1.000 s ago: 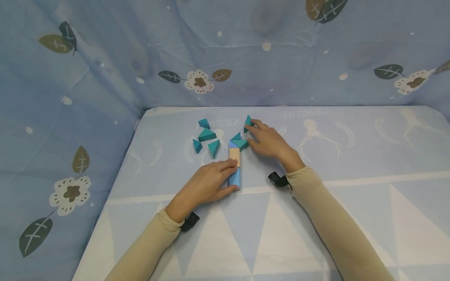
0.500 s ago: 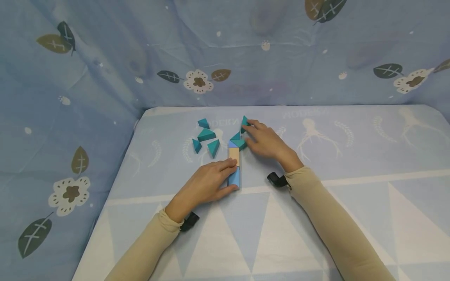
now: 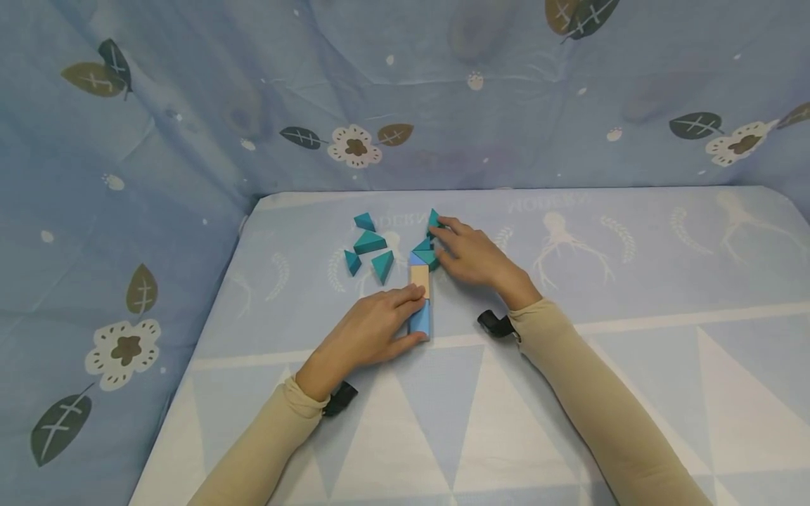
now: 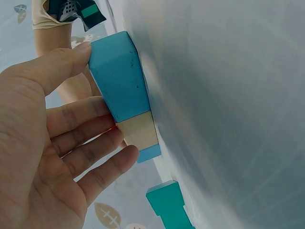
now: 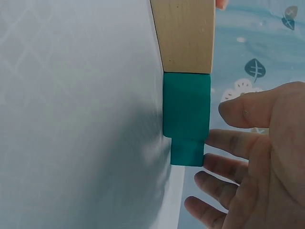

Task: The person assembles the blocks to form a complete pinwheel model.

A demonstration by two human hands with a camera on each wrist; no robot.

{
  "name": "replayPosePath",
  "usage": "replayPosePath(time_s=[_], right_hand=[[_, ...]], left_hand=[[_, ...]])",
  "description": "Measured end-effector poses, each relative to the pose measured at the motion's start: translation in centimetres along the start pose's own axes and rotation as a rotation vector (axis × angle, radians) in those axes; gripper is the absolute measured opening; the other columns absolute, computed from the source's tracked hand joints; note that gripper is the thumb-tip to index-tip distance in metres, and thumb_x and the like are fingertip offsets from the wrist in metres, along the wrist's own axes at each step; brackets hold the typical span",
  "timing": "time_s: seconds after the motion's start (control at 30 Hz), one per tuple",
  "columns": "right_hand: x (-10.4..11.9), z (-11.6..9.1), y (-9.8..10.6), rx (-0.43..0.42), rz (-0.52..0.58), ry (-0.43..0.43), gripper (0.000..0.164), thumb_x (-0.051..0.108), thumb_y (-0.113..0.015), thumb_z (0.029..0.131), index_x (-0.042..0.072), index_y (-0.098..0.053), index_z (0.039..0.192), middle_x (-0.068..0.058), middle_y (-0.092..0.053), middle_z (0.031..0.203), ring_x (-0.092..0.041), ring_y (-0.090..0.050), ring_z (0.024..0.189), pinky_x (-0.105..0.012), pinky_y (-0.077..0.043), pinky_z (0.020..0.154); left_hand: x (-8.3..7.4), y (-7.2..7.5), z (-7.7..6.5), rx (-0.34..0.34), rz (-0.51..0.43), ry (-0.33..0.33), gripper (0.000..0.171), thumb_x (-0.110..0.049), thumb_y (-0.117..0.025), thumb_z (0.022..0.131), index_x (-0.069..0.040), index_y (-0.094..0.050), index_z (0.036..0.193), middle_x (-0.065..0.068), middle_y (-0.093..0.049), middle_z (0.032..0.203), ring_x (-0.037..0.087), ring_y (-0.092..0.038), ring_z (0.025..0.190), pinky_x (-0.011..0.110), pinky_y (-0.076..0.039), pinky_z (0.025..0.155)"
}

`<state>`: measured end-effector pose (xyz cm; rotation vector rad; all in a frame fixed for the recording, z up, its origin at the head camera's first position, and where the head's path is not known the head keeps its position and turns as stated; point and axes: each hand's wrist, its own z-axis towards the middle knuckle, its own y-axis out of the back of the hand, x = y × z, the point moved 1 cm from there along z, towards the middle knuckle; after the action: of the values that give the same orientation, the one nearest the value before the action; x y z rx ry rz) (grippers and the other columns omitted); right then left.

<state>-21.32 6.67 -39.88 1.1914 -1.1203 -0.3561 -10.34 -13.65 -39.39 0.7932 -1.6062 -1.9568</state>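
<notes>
My left hand [image 3: 370, 327] rests against a row of blocks, fingers on the tan block [image 3: 420, 274] and thumb at the near end of the light blue block [image 3: 420, 322]. In the left wrist view its fingers are fairly straight beside the blue block [image 4: 119, 78]. Beyond the tan block sit a small blue triangle [image 3: 415, 259] and two teal triangular blocks, one nearer [image 3: 427, 258] and one behind [image 3: 422, 245]. My right hand [image 3: 477, 258] touches another teal triangular block [image 3: 433, 219] with extended fingertips. In the right wrist view, fingertips meet the edges of teal blocks [image 5: 187, 105].
Several loose teal triangular blocks [image 3: 370, 242] lie left of the row on the patterned tablecloth [image 3: 633, 393]. A blue printed curtain [image 3: 443, 105] hangs behind and at the left. Black wrist cameras hang under both sleeves.
My right hand has slid slightly left, bringing the far teal triangular block closer to the row's far end. My left hand stays at the tan and light blue blocks.
</notes>
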Motion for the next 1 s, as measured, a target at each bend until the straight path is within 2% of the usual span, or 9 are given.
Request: replayPosePath(time_s=[1.0], right_hand=[[0.28, 0.08, -0.30, 0.014, -0.005, 0.026, 0.055, 0.025, -0.047, 0.102, 0.008, -0.034, 0.153, -0.014, -0.023, 0.161, -0.037, -0.029, 0.145, -0.058, -0.027, 0.116]], left_hand=[[-0.08, 0.12, -0.08, 0.006, -0.014, 0.012, 0.057, -0.044, -0.071, 0.089, -0.003, -0.065, 0.128, 0.009, -0.057, 0.140, 0.023, -0.056, 0.129, 0.036, -0.049, 0.103]])
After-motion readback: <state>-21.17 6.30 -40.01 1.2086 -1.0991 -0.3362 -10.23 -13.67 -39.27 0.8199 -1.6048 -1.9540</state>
